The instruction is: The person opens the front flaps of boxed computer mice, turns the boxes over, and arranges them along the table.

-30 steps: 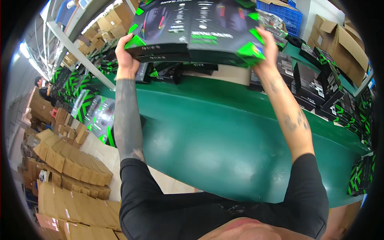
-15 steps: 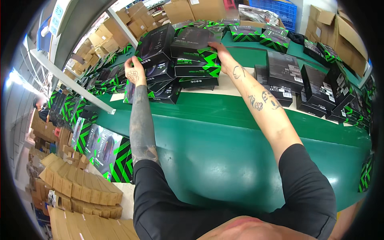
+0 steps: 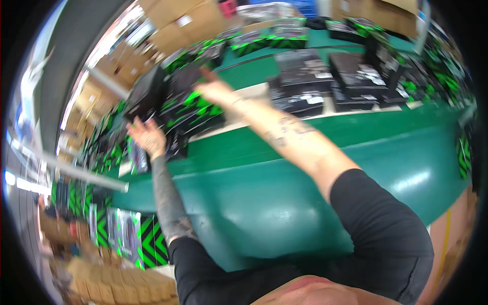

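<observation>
Black boxes with green markings stand in a pile (image 3: 195, 114) at the left part of the green worktable (image 3: 264, 195). My left hand (image 3: 147, 140) is at the front left of this pile, palm up, with its fingers spread and nothing held. Over the pile's right side reaches my right hand (image 3: 214, 90), its thumb and fingers apart. Motion blur hides whether its fingertips touch the dark top box (image 3: 184, 77). Another dark box (image 3: 146, 89) sits on top at the left, just beyond my left hand.
Stacked black boxes (image 3: 302, 73) stand to the right, with more black boxes (image 3: 358, 76) beside them. Green-marked boxes (image 3: 288, 34) line the back. A pale metal bar (image 3: 84, 173) crosses the left side. Cardboard boxes (image 3: 109, 282) fill the lower left; an open carton (image 3: 376, 18) stands behind.
The view has swung right, so the pile now appears farther left and is blurred. My left hand has come off the pile's side, and its fingers have spread.
</observation>
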`<state>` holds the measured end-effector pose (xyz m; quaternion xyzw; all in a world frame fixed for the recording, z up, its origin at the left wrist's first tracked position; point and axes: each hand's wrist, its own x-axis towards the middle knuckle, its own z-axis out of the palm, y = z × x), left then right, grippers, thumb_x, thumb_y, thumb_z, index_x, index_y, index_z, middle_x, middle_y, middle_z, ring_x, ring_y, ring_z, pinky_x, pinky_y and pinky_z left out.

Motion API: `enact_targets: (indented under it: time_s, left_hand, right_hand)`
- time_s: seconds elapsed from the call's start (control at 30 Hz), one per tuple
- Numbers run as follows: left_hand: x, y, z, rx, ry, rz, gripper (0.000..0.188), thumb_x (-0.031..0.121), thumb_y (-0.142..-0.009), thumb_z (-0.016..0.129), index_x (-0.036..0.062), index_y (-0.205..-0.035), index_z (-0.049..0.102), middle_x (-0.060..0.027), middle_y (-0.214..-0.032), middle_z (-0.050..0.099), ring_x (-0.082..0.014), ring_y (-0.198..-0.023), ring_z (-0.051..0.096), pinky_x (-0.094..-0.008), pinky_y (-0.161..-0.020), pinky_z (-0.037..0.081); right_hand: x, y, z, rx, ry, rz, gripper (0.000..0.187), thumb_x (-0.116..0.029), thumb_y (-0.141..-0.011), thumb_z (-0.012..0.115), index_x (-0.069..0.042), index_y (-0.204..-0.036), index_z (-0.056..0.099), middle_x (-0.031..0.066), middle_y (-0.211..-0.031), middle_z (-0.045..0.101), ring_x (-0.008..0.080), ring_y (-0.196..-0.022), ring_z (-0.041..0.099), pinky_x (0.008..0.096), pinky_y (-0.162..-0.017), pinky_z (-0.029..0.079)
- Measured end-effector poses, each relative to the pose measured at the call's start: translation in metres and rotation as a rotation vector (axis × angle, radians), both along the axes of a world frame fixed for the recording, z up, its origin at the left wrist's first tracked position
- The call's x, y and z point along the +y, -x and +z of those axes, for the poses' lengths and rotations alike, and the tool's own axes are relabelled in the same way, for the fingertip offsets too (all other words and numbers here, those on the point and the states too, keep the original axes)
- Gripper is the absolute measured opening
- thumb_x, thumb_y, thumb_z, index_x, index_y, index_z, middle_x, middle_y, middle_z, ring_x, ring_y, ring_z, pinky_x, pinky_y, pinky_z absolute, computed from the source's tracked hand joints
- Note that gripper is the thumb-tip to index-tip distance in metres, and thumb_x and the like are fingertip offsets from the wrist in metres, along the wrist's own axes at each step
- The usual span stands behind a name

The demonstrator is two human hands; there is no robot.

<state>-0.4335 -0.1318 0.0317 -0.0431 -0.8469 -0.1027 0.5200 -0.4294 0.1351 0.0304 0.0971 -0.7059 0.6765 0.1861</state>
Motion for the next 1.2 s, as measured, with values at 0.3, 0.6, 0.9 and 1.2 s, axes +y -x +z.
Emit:
enact_targets:
  time_s: [0.3,0.6,0.9,1.2]
  left_hand:
    - [0.083,-0.131,0.072,0.248,-0.1,-0.476,0.048,0.022,-0.089,0.054,-0.0019,-0.128,0.039,-0.0229,-0.138,0.031,-0.0357,-0.128,0.031,-0.0451,-0.106,0.024]
    - [0.239,-0.096,0.007,-0.723,-0.195,-0.709,0.065,0.049,-0.085,0.057,0.0034,-0.129,0.043,-0.0198,-0.136,0.038,-0.0307,-0.123,0.04,-0.0392,-0.098,0.037]
    - [0.295,-0.057,-0.061,-1.145,-1.085,-1.118,0.076,0.042,-0.086,0.056,0.0028,-0.142,0.023,-0.0072,-0.145,0.029,-0.0183,-0.133,0.026,-0.0326,-0.108,0.018]
    - [0.339,-0.073,-0.065,-1.109,-1.255,-1.194,0.042,0.029,-0.081,0.061,0.0009,-0.111,0.056,-0.0092,-0.114,0.058,-0.0191,-0.106,0.053,-0.0328,-0.095,0.036]
  right_hand:
    - [0.132,-0.157,0.045,0.473,-0.989,-0.351,0.065,-0.047,-0.072,0.063,-0.011,-0.125,0.051,0.0294,-0.129,0.041,0.0408,-0.123,0.037,0.0495,-0.1,0.031]
    - [0.445,-0.256,0.013,-0.025,-0.734,-1.288,0.058,-0.043,-0.07,0.069,-0.021,-0.121,0.053,0.0193,-0.116,0.052,0.0347,-0.106,0.055,0.0423,-0.086,0.047]
    - [0.441,-0.301,-0.043,-0.557,-0.687,-1.199,0.08,-0.065,-0.073,0.055,0.002,-0.116,0.057,0.0217,-0.114,0.057,0.0363,-0.111,0.05,0.0414,-0.097,0.037]
    - [0.461,-0.302,-0.044,-0.372,-0.267,-1.251,0.074,-0.061,-0.076,0.054,0.006,-0.108,0.056,0.0281,-0.099,0.062,0.0404,-0.098,0.059,0.0412,-0.087,0.045]
